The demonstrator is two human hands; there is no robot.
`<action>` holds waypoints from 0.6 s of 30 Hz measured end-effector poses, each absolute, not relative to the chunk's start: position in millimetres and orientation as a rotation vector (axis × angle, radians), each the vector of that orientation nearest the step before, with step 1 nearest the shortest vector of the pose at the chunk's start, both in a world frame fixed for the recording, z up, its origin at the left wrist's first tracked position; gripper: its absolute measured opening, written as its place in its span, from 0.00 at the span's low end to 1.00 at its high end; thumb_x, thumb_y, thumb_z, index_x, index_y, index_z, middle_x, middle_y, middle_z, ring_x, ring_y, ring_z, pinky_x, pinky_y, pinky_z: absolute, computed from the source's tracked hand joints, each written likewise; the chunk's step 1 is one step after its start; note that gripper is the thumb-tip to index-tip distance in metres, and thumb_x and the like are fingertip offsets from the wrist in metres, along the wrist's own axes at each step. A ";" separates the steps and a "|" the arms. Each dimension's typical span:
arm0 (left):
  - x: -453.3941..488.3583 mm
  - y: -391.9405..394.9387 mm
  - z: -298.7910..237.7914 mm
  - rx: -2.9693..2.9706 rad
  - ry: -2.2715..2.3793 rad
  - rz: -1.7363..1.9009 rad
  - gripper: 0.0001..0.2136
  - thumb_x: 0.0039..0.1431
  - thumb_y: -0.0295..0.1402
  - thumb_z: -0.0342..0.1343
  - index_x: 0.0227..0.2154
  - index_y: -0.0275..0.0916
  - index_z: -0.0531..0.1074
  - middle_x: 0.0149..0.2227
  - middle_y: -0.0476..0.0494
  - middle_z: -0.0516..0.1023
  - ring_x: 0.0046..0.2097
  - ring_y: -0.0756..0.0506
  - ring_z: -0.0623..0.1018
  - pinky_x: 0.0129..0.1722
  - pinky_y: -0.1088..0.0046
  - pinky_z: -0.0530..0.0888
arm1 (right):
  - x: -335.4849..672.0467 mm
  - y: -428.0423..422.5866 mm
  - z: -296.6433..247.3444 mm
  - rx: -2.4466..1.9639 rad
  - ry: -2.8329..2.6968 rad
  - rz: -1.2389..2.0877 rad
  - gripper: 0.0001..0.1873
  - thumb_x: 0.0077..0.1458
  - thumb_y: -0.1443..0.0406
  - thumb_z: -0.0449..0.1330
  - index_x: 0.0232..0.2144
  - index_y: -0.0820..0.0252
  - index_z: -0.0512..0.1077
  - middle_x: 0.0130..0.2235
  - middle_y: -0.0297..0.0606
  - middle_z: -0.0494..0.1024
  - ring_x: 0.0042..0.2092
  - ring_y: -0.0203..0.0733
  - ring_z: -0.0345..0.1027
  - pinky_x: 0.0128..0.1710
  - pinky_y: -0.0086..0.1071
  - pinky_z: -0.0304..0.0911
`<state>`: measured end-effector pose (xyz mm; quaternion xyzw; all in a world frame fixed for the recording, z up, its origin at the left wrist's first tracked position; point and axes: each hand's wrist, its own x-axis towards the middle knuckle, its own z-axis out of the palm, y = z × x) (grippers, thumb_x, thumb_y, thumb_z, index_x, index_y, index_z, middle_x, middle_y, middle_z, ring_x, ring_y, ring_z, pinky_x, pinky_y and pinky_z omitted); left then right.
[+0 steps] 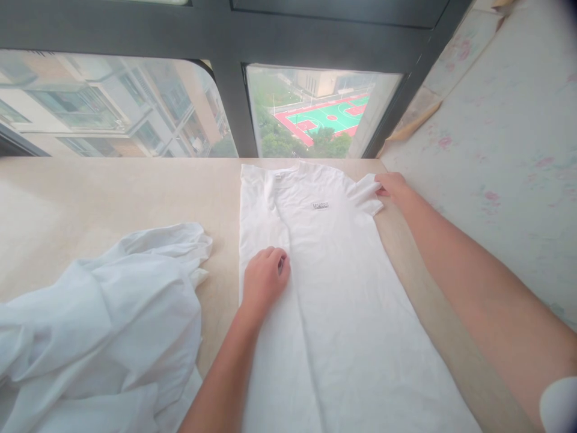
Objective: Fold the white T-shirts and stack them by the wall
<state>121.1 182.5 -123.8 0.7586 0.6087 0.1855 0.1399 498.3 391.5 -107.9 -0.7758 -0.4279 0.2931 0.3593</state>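
Note:
A white T-shirt (347, 288) lies spread on the pale sill surface, its collar toward the window and a small dark print on the chest. Its left side is folded inward, leaving a long straight edge down the front. My left hand (265, 276) rests on this folded part with its fingers curled in; I see no cloth gripped in it. At the far right, my right hand (391, 185) pinches the end of the T-shirt's sleeve between thumb and fingers. The lower end of the T-shirt runs out of view.
A heap of crumpled white cloth (112, 313) lies to the left, apart from the T-shirt. Dark window frames (229, 108) bound the far edge of the sill (216, 192). A flower-patterned wall (505, 150) rises close along the right.

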 end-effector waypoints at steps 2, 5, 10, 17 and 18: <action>121.1 182.5 -124.0 2.189 1.755 0.548 0.07 0.65 0.31 0.49 0.33 0.41 0.70 0.32 0.48 0.74 0.37 0.46 0.72 0.36 0.70 0.63 | 496.9 397.8 -105.5 -1.988 -1.028 0.804 0.20 0.69 0.64 0.46 0.46 0.80 0.69 0.44 0.47 0.72 0.39 0.28 0.70 0.40 0.25 0.65; 121.0 182.4 -124.4 2.183 1.754 0.560 0.06 0.64 0.31 0.49 0.33 0.41 0.70 0.32 0.49 0.74 0.37 0.47 0.72 0.36 0.70 0.63 | 495.2 405.4 -102.6 -1.975 -0.955 0.829 0.16 0.69 0.64 0.48 0.45 0.74 0.70 0.42 0.43 0.73 0.38 0.30 0.69 0.39 0.26 0.66; 120.4 182.3 -124.4 2.170 1.743 0.572 0.06 0.64 0.31 0.50 0.32 0.42 0.70 0.32 0.49 0.74 0.37 0.47 0.72 0.36 0.71 0.63 | 489.6 414.8 -98.7 -1.889 -0.965 0.969 0.08 0.58 0.67 0.62 0.41 0.64 0.72 0.29 0.34 0.74 0.31 0.31 0.64 0.33 0.27 0.63; 119.6 182.5 -125.1 2.169 1.741 0.564 0.06 0.64 0.31 0.50 0.33 0.42 0.70 0.32 0.49 0.74 0.37 0.47 0.72 0.36 0.70 0.63 | 496.1 416.1 -99.5 -1.891 -0.948 0.942 0.06 0.52 0.73 0.62 0.35 0.67 0.74 0.30 0.36 0.74 0.33 0.33 0.65 0.36 0.29 0.63; 119.7 182.6 -125.1 2.169 1.741 0.560 0.06 0.64 0.32 0.50 0.33 0.42 0.70 0.32 0.49 0.74 0.37 0.47 0.72 0.36 0.70 0.63 | 499.8 413.2 -99.8 -1.888 -0.950 0.923 0.07 0.52 0.73 0.61 0.36 0.67 0.74 0.30 0.36 0.74 0.34 0.33 0.65 0.37 0.29 0.63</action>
